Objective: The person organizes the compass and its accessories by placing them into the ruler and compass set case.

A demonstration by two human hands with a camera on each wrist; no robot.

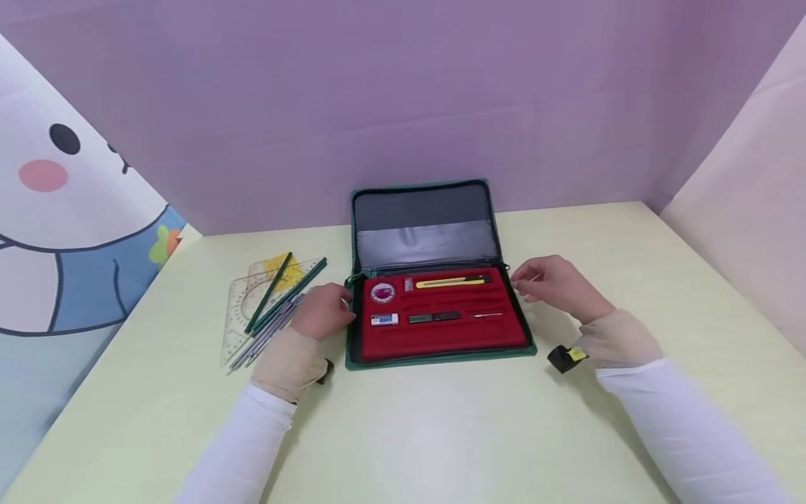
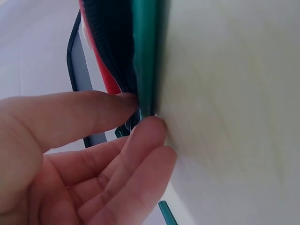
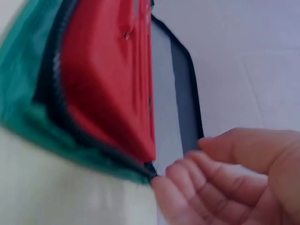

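A green zip case [image 1: 434, 359] lies unfolded on the table, its dark lid [image 1: 422, 206] tilted up at the back. Its red tray [image 1: 441, 339] holds a yellow utility knife [image 1: 450, 282], an eraser [image 1: 384, 320], a round pink-and-white disc [image 1: 383, 292], a dark green strip [image 1: 434, 317] and a slim metal piece [image 1: 486, 315]. My left hand [image 1: 321, 311] pinches the case's left edge, thumb inside and fingers outside in the left wrist view. By the right hinge corner is my right hand [image 1: 554, 283], fingers loosely bent, fingertips right at the zipper end [image 3: 152, 173].
Left of the case, clear rulers [image 1: 234, 322], a yellow template [image 1: 292, 271], green pencils [image 1: 271, 290] and several slim metal drawing tools [image 1: 267, 332] lie in a pile beside my left hand. A purple backdrop [image 1: 403, 105] rises behind the table.
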